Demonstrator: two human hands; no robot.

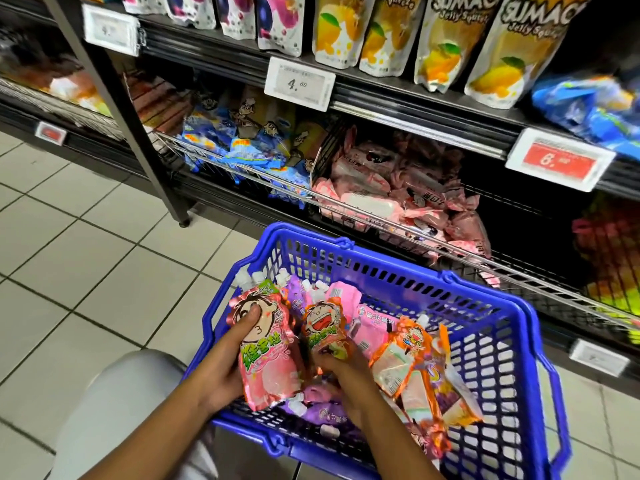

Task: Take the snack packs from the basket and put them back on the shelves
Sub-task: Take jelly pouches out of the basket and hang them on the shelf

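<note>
The near blue perforated plastic basket (491, 327) looks smooth and slightly glossy. The pink spouted foil pouch (268, 355) inside shines. Far thin wire shelf rail (381, 216) is bright metal; left pale floor tiles (69, 237) gleam.

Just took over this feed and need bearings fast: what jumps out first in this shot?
The bright blue basket low in the middle, packed with spouted snack pouches. The left hand grips a pink pouch at its near-left corner, while the right hand digs in by an orange pouch. Behind, wire bins of blue and pink packs sit under yellow Sumaco jelly pouches and a 4.60 price tag.
</note>
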